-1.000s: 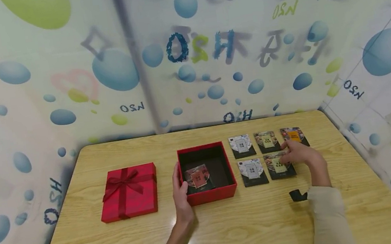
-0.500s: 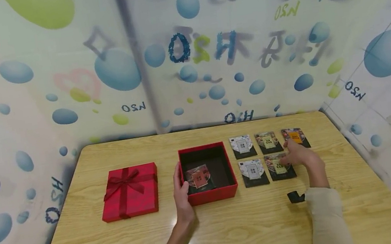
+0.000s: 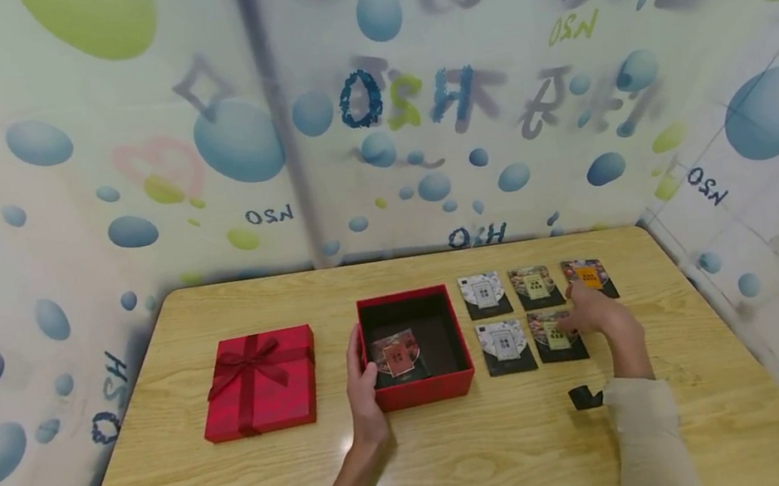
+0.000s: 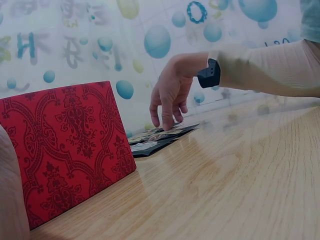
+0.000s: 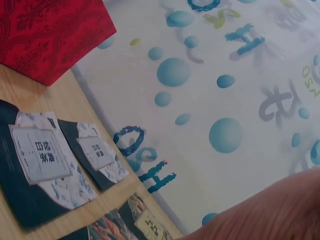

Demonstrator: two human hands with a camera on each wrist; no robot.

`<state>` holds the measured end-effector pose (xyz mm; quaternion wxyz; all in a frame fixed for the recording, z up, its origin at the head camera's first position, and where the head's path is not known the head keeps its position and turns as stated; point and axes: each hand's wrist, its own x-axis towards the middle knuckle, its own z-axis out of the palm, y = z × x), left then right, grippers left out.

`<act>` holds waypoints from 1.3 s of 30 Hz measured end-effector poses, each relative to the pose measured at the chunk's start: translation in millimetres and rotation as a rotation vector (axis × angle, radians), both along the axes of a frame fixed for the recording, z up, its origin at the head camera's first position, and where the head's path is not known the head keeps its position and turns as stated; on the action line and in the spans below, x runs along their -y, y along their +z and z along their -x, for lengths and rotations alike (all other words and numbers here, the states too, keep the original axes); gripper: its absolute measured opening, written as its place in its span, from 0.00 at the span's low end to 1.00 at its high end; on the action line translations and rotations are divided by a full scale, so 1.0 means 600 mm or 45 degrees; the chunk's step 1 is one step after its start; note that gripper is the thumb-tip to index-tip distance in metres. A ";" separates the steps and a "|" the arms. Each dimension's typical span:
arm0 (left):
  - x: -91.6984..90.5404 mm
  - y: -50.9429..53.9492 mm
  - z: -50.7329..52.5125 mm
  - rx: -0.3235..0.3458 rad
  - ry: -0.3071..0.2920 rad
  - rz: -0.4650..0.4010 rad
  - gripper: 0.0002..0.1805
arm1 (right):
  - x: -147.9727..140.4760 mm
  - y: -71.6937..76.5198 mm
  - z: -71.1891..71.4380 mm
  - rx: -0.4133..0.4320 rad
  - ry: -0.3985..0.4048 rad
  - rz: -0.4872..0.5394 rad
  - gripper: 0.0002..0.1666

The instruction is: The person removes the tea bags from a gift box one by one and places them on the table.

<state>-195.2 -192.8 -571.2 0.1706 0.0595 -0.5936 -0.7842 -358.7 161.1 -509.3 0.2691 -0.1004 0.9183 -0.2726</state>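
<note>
An open red box with a dark inside stands in the middle of the table. A sachet with a reddish label lies in its near left part. My left hand rests along the box's left outer side, fingers fairly straight, thumb near the rim; in the left wrist view only its edge shows beside the patterned wall. My right hand is over the near right sachet with a green label, touching it with fingers pointing down. Fingertip contact is partly hidden. In the right wrist view only skin shows.
Behind the right hand lies an orange-labelled sachet, beside another green-labelled sachet. Two white-labelled sachets lie just right of the box. A red lid with a ribbon bow sits on the left. A patterned curtain hangs behind.
My right hand has shifted slightly left, and the green-labelled sachet under it seems to have slid slightly left too. The left hand stays at the box. The head view has tilted a little.
</note>
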 end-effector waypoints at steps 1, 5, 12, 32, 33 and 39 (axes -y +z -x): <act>0.000 0.000 -0.001 0.003 0.000 0.000 0.38 | 0.003 0.003 -0.002 -0.016 0.007 0.004 0.43; 0.000 0.002 -0.003 -0.013 -0.010 -0.004 0.37 | 0.019 0.016 -0.010 -0.115 0.052 0.084 0.25; -0.001 -0.001 -0.004 -0.084 -0.008 0.063 0.35 | 0.064 0.032 -0.021 -0.414 0.153 0.227 0.07; -0.003 0.002 -0.003 -0.018 0.002 0.043 0.37 | 0.194 0.050 -0.075 -0.366 0.479 0.610 0.07; -0.003 0.003 -0.003 -0.016 0.002 0.041 0.37 | 0.198 0.053 -0.079 -0.369 0.484 0.596 0.07; -0.002 0.004 -0.004 0.001 -0.004 0.034 0.37 | 0.222 0.066 -0.103 -0.427 0.484 0.470 0.08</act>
